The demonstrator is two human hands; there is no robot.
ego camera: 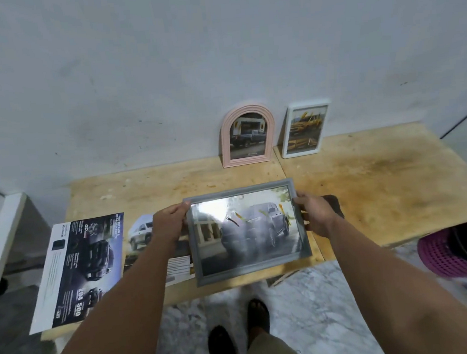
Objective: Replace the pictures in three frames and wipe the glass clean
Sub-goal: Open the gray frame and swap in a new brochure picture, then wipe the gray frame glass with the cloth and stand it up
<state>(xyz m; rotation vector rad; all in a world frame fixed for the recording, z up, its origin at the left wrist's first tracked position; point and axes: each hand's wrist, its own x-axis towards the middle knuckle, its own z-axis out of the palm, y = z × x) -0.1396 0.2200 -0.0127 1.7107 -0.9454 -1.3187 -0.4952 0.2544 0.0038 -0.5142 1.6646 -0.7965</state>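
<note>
I hold a grey rectangular frame (247, 230) above the wooden table's (369, 193) front edge, glass up, with a picture of a dark truck inside and glare on the glass. My left hand (170, 224) grips its left side and my right hand (316, 216) grips its right side. A pink arched frame (247, 134) with a blue truck picture leans on the wall at the back. Beside it to the right leans a white frame (304, 128) with a yellow picture.
A dark car brochure sheet (79, 272) overhangs the table's left front edge, and another car picture (141, 238) lies partly under my left arm. A dark object (335, 204) sits behind my right hand. A purple basket (445, 254) stands on the floor at right.
</note>
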